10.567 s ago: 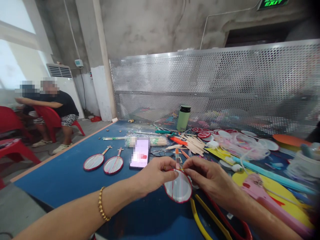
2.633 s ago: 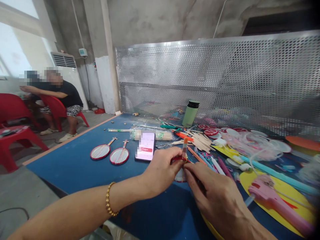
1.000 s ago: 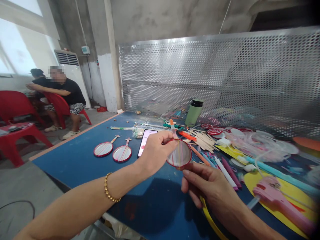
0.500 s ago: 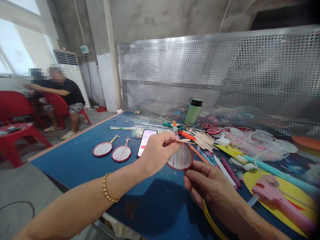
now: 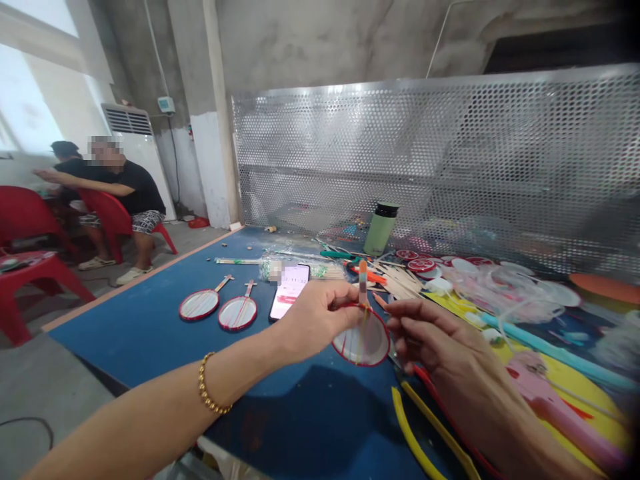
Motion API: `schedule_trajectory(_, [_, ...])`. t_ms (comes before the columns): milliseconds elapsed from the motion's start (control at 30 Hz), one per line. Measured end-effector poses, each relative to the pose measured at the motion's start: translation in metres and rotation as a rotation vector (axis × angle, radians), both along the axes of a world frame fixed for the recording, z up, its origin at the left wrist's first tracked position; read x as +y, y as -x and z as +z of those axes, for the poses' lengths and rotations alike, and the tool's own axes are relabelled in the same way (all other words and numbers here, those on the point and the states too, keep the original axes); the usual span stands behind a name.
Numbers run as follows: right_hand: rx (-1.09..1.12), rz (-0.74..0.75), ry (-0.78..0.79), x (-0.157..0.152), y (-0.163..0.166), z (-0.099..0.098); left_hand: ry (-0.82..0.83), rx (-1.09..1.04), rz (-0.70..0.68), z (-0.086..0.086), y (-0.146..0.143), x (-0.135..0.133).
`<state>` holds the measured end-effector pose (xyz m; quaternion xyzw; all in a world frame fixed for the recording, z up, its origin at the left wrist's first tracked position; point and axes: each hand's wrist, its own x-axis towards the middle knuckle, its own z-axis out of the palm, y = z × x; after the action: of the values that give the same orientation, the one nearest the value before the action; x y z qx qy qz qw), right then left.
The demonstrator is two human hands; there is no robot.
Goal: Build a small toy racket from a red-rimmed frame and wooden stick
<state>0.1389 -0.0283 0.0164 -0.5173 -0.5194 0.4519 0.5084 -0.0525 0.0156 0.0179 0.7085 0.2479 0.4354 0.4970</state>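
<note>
A small banjo-shaped craft (image 5: 361, 343), a pale disc with a red rim, coloured strings and a stick neck, is pinched near the base of its neck by my left hand (image 5: 323, 313). My right hand (image 5: 430, 340) is at the disc's right edge, its fingers curled together; whatever is between the fingertips is too small to make out. Below that hand are yellow handles (image 5: 415, 433) of a tool and a red strip, partly hidden by it. Two similar banjo-shaped crafts, one (image 5: 199, 305) at the far left and another (image 5: 237, 312) beside it, lie on the blue table (image 5: 165, 353).
A phone (image 5: 290, 293) lies behind my left hand. Farther back are wooden sticks (image 5: 400, 279), a green bottle (image 5: 381, 229) and a perforated metal panel (image 5: 425, 147). On the right lie a pink glue gun (image 5: 555, 400) and yellow sheets. Seated people (image 5: 125, 187) are at the left.
My right hand has moved up from the disc's lower rim to beside its upper right edge. More of the yellow handles and the red strip now show. My left hand keeps its hold.
</note>
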Motion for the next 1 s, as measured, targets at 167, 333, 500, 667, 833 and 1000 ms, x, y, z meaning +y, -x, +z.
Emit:
schedule_trajectory(167, [-0.204,0.141,-0.122,-0.004,0.0,0.008,-0.046,0.254,-0.026,-0.004,-0.002,-0.005])
schedule_trajectory(333, [-0.229,0.172,-0.191,-0.004,0.006,0.004,-0.07,0.3,-0.052,-0.004,-0.004,-0.007])
schedule_trajectory(500, [-0.223,0.159,-0.186,0.001,0.005,0.003,-0.036,0.288,-0.059,-0.003,-0.005,-0.007])
schedule_trajectory(667, [-0.225,0.14,-0.206,0.0,0.006,0.005,-0.036,0.282,-0.07,-0.003,-0.005,-0.006])
schedule_trajectory(833, [-0.219,0.128,-0.195,0.0,0.008,0.006,-0.035,0.282,-0.061,-0.003,-0.005,-0.007])
schedule_trajectory(1000, [-0.249,0.139,-0.179,0.002,0.006,0.004,-0.005,0.271,-0.031,-0.006,-0.005,-0.005])
